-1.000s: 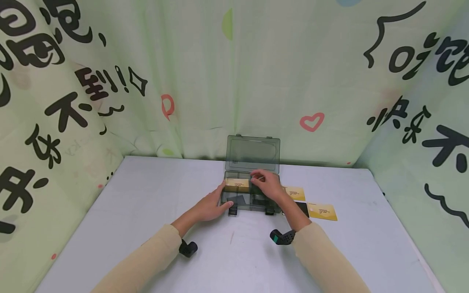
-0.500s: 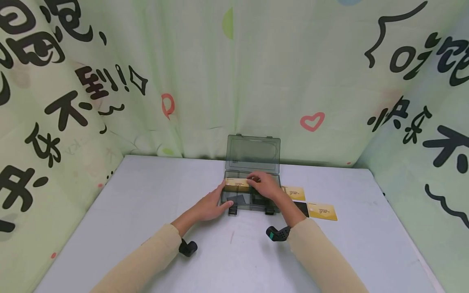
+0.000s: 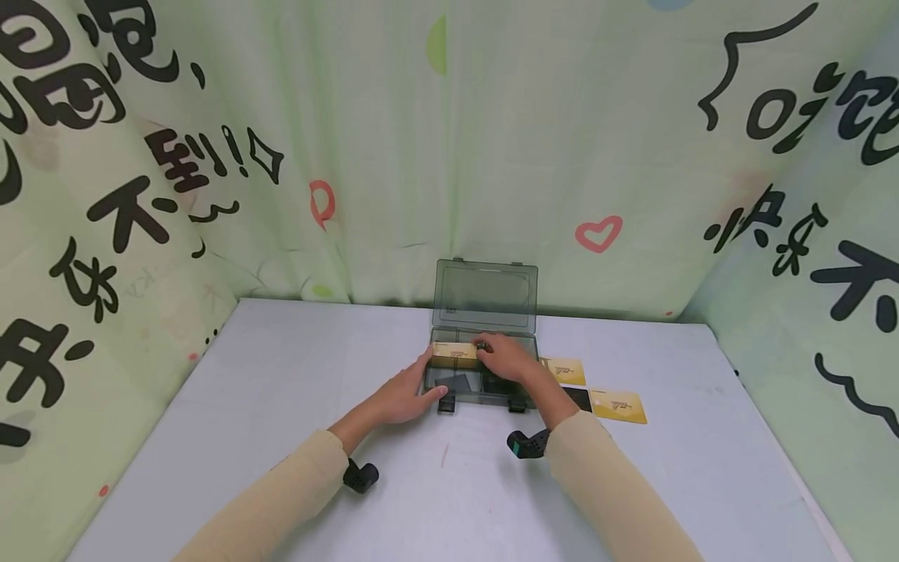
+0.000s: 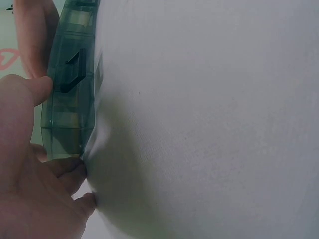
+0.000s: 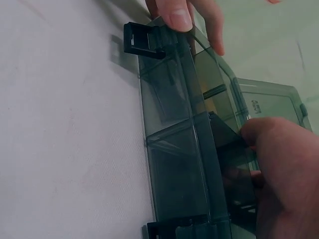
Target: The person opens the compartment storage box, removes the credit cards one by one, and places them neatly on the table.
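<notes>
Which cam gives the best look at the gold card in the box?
Head view: the gold card lies across the organizer box's back-left compartments, with the right hand at its right end. Right wrist view shows only a yellowish sliver through the tinted wall. Left wrist view shows only the box's outside.

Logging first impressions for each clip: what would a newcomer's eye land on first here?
The smoky clear box at the table's middle, lid up, with both hands on it: the left hand steadies its front left corner, the right hand touches a gold card lying in it. Two more gold cards lie to its right.
</notes>
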`<state>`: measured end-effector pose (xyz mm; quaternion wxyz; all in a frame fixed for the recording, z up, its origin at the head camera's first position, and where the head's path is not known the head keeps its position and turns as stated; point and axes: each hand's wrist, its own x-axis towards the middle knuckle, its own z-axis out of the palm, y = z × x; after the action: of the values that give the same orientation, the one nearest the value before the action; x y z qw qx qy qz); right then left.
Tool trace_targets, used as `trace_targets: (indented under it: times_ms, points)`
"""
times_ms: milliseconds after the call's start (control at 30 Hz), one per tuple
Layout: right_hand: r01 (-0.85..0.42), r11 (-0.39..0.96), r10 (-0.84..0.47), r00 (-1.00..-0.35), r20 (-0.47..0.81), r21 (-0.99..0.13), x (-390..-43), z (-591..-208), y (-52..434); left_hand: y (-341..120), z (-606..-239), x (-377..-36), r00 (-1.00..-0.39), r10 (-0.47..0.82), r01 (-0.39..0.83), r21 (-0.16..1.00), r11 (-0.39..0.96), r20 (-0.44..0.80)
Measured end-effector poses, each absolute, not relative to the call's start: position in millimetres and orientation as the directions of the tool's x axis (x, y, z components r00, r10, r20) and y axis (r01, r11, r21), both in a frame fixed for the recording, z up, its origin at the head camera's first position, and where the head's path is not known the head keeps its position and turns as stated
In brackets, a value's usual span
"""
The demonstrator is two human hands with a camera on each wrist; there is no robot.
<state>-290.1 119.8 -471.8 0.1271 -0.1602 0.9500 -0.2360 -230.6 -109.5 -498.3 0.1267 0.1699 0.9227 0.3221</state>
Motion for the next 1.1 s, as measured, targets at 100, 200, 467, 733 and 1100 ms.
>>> trace_targets:
  times_ms: [100, 200, 467, 733, 1100]
  points:
    - [-0.232, 0.842, -0.365, -0.910, -0.197, -0.487, -290.2, -470.6, 119.3, -108.8, -498.5, -230.6, -0.911, 0.394, 0.231, 0.637, 0.736, -0.125]
    - [-0.234, 0.842, -0.368, -0.908, -0.200, -0.486, -291.3, -471.3, 118.0, -108.8, -498.0, -230.2, -0.913, 0.389, 0.228, 0.632, 0.741, -0.127]
    - [-0.213, 0.840, -0.352, -0.914, -0.202, -0.500, -290.6, -474.6, 117.1, -108.5, -498.5, -229.8, -0.911, 0.389, 0.224, 0.629, 0.744, -0.135]
    - [-0.183, 0.812, -0.329, -0.928, -0.176, -0.554, -289.9, -475.3, 119.1, -108.4, -498.3, -230.2, -0.910, 0.396, 0.233, 0.638, 0.734, -0.124]
    - [-0.181, 0.648, -0.328, -0.943, -0.057, -0.740, -289.0, -477.8, 125.5, -108.0, -497.5, -229.0, -0.912, 0.390, 0.228, 0.633, 0.740, -0.127]
